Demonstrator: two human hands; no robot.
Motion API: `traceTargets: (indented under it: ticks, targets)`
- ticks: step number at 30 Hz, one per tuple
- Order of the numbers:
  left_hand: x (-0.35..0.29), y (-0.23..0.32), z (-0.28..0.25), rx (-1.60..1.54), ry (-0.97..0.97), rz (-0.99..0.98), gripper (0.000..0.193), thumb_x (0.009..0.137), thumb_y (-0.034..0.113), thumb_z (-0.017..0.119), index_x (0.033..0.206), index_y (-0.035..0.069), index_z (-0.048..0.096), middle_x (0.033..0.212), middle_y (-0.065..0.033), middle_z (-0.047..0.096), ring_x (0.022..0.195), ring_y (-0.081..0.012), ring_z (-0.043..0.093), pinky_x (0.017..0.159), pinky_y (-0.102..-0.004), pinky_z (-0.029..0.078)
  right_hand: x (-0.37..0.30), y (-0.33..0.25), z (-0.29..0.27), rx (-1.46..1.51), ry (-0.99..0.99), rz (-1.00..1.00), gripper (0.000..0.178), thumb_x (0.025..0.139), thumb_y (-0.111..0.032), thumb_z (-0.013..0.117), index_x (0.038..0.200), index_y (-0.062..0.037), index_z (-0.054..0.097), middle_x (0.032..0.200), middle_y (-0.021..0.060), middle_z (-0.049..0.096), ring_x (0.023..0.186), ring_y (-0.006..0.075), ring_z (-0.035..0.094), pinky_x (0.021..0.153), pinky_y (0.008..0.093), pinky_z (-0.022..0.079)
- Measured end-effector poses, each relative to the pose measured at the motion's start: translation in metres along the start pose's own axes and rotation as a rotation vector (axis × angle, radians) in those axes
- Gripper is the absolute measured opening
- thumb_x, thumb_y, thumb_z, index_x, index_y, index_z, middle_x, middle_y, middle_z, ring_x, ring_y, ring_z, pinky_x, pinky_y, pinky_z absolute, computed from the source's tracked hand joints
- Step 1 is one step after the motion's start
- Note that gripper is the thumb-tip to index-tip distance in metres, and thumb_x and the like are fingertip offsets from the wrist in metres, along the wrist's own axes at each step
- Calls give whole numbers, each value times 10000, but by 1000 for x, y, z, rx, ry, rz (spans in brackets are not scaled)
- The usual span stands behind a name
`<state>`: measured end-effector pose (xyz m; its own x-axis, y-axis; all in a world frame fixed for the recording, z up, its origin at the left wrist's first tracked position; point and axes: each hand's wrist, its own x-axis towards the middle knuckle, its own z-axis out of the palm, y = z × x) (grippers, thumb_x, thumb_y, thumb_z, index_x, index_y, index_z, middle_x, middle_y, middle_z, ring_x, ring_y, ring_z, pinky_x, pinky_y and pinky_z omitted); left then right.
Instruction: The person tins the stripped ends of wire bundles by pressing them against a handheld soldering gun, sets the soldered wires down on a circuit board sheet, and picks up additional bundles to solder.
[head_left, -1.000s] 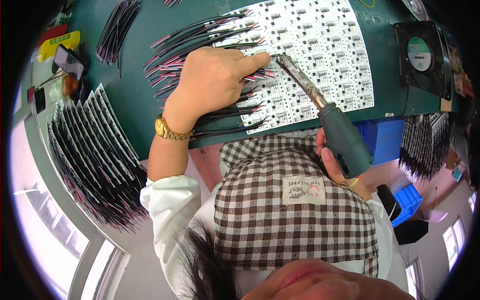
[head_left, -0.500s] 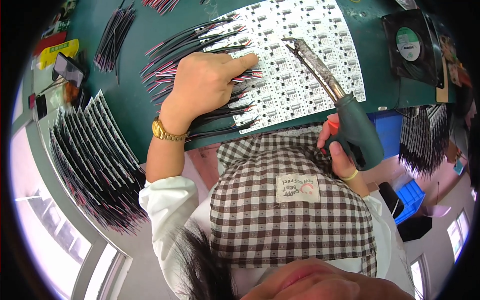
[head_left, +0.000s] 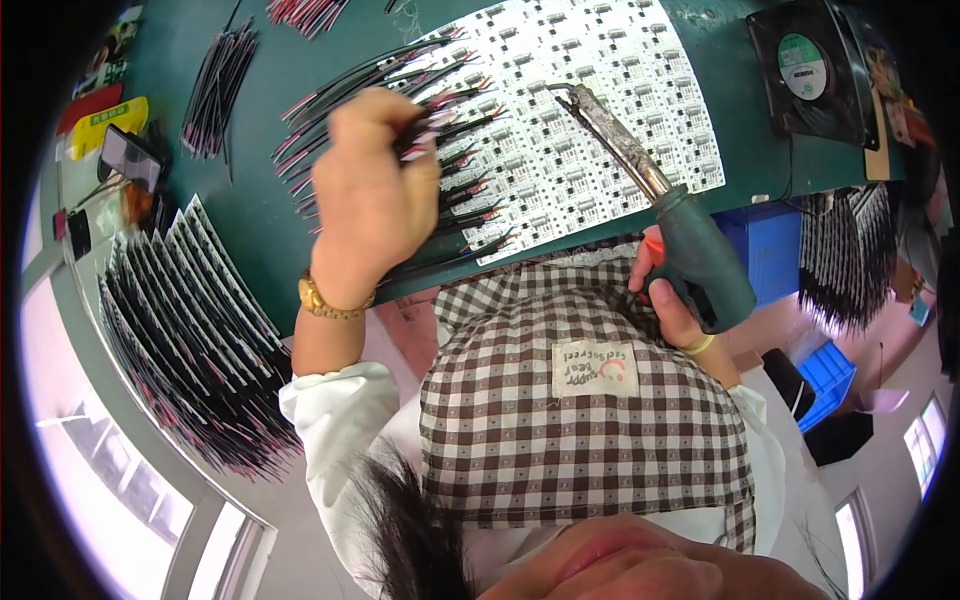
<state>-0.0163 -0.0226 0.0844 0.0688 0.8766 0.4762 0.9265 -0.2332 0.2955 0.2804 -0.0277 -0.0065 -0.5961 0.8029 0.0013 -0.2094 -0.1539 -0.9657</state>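
Observation:
My left hand (head_left: pixel 375 190), smeared by motion, is closed above the left part of a white sheet of small circuit boards (head_left: pixel 610 110). Black wires (head_left: pixel 415 138) with pale and red ends show between its thumb and fingers; how many it grips I cannot tell. More black wires (head_left: pixel 340 85) lie in a row, their tips along the sheet's left side. My right hand (head_left: pixel 675 315) is wrapped round the dark green handle of a soldering gun (head_left: pixel 705 260) with a red trigger. The gun's metal tip is over the middle of the sheet.
A wire bundle (head_left: pixel 220 90) lies at the table's far left, with red wires (head_left: pixel 305 12) at the back. Stacked wired board sheets (head_left: pixel 190 340) hang off the left edge, others (head_left: pixel 850 255) at right. A black fan (head_left: pixel 810 75) stands at the far right. Blue bins (head_left: pixel 760 260) sit below the table.
My left hand has drawn back left from the sheet; its outstretched index finger is now curled in, with wires between the fingers. The soldering gun has shifted slightly left.

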Motion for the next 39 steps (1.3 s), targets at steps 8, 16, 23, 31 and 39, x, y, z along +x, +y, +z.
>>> traceTargets:
  ticks: [8,16,23,31,39]
  targets:
    - [-7,3,24,-34,-244,185,264,657,-1,596,898,80,664,771,-34,562,586,-189,559,494,-302,445,-7,8,0,-64,-16,60,576,867,-361,598,1306,-43,403,830,79,510,713,151,500,641,279,407]
    - [-7,14,20,156,-274,224,290,635,61,634,922,86,664,724,-17,502,558,-160,523,468,-284,425,-9,7,-2,-122,-32,113,603,853,-400,619,1294,-44,412,838,69,508,723,148,503,644,280,419]
    - [-3,7,18,74,-183,234,254,653,15,623,900,61,658,734,-26,531,597,-191,539,509,-286,445,-12,9,0,-133,-7,144,619,841,-415,634,1278,-35,416,862,58,509,731,142,510,651,286,448]
    - [3,2,8,-24,-1,194,387,622,-84,606,977,50,682,743,-92,648,596,-218,608,521,-285,481,-13,11,-3,-182,-4,91,588,853,-383,613,1273,-20,419,830,60,516,703,138,506,643,284,438]
    - [-3,3,18,87,-97,296,353,663,19,614,1007,73,671,746,-38,609,567,-167,560,472,-273,428,-14,16,0,-178,-4,30,559,875,-365,584,1277,-15,416,813,67,520,689,137,499,625,281,424]
